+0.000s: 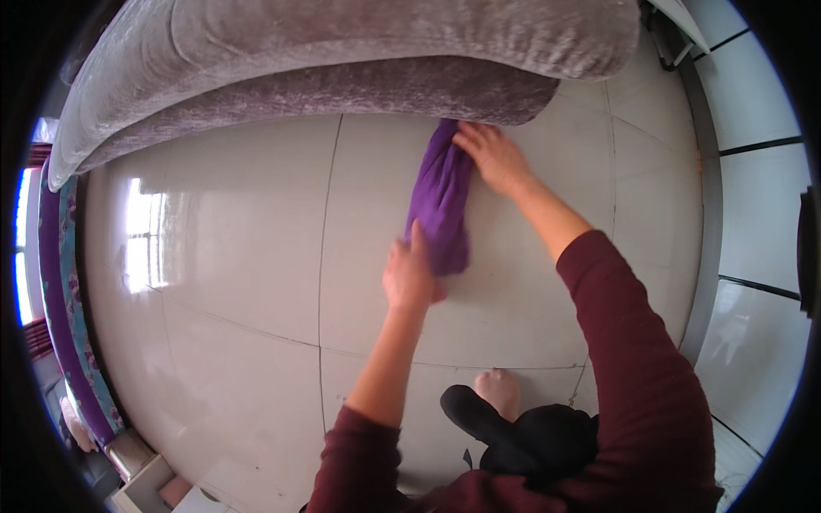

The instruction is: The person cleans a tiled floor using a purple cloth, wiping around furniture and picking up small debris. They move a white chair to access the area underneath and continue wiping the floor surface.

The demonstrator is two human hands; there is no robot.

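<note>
A purple cloth (441, 192) lies bunched lengthwise on the tiled floor, its far end running to the underside of a grey velvety sofa (397, 38). My left hand (410, 272) is at the near left part of the cloth and slightly blurred. Its thumb is over the fabric, and fingertips show just below the cloth's near end. At the far end, close to the sofa's lower edge, my right hand (492, 157) has its fingers on the cloth's right side. Whether those fingers grip the fabric is not clear.
Glossy floor tiles (244, 256) reflect a window. A bare foot (499, 391) and a dark-clad leg (539, 442) are below my hands. White panels (760, 211) line the right side. Purple-and-blue patterned fabric (74, 295) edges the left, with an open box-like compartment (149, 481) at lower left.
</note>
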